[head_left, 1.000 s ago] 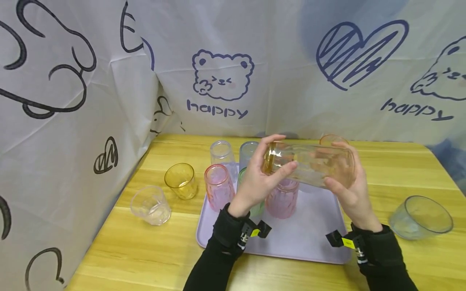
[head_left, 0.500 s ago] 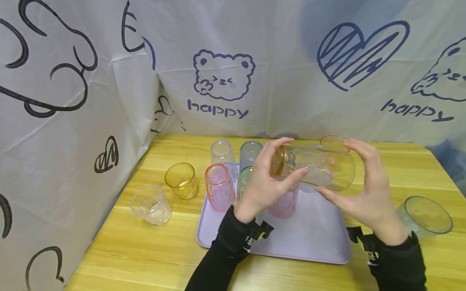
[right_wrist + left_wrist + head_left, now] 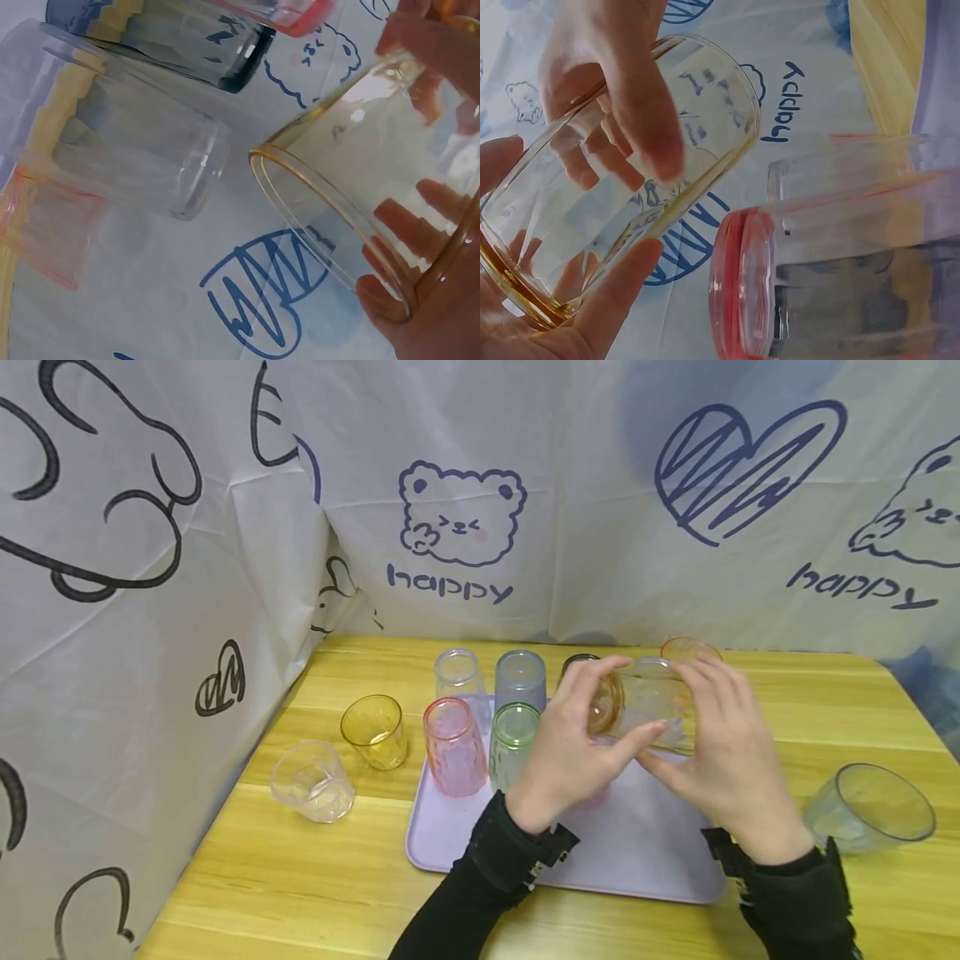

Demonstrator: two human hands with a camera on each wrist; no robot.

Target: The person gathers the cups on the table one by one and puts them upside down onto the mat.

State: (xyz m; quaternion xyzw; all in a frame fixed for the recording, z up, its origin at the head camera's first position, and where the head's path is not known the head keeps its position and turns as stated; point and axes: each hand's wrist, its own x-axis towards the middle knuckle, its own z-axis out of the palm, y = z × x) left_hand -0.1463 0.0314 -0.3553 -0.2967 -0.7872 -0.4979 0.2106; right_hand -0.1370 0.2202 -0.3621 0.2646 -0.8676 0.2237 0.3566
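A tall, clear amber-tinted drinking glass [image 3: 660, 710] is held sideways above the tray. My left hand [image 3: 573, 739] grips its thick amber base end, thumb along the near side. With fingers over the top and thumb below, my right hand [image 3: 731, 752] holds the rim end. In the left wrist view the right thumb lies across the glass [image 3: 667, 202], with fingers behind it. The amber rim shows in the right wrist view, near the right hand's fingers [image 3: 405, 225]. Below the hands, a pink glass on the tray is mostly hidden.
The lilac tray [image 3: 630, 852] carries upside-down glasses: pink [image 3: 455, 747], green [image 3: 513, 739], blue [image 3: 521, 681], clear [image 3: 459, 681] and dark-rimmed [image 3: 581, 660]. On the wooden table stand a yellow glass [image 3: 375, 732], a clear glass [image 3: 313, 781], a bluish bowl-like glass [image 3: 866, 810] and an orange-rimmed glass [image 3: 690, 648].
My right hand loosened and drew back from the rim end half a second ago, then closed round the glass again. The glass and left hand shifted slightly right, and the glass turned.
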